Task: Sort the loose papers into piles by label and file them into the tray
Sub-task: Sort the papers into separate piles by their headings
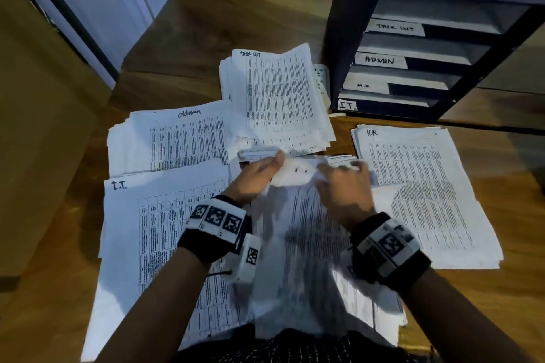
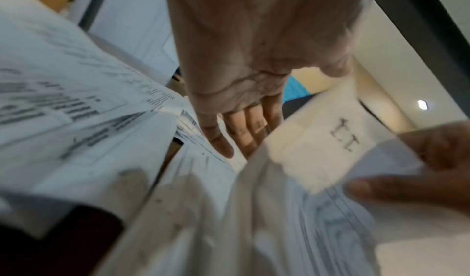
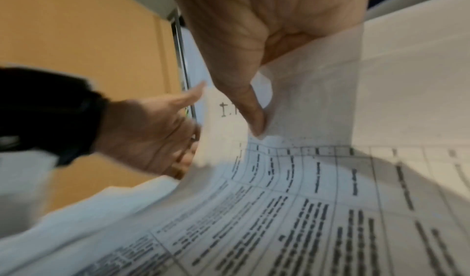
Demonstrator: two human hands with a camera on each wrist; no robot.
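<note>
— Well, what's around the tray (image 1: 348,38)?
— Bare tabletop (image 1: 206,23) left of it; four labelled piles in front.
— And the lifted sheet (image 1: 295,174)?
— Blurred; marked I.T. The right hand (image 1: 345,186) pinches its top edge, a firm grip. The left hand (image 1: 256,174) lies flat-fingered against it.
— Slots?
— Labelled Task List, Admin, H.R., I.T.; contents hard to make out.

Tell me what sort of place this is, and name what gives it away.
Most likely an office or admin desk. A black stacked filing tray carries hand-lettered slot labels reading ADMIN, H.R and I.T., stacks of white printed table sheets with matching headings cover the brown wooden desk, and a pale door stands behind.
</note>
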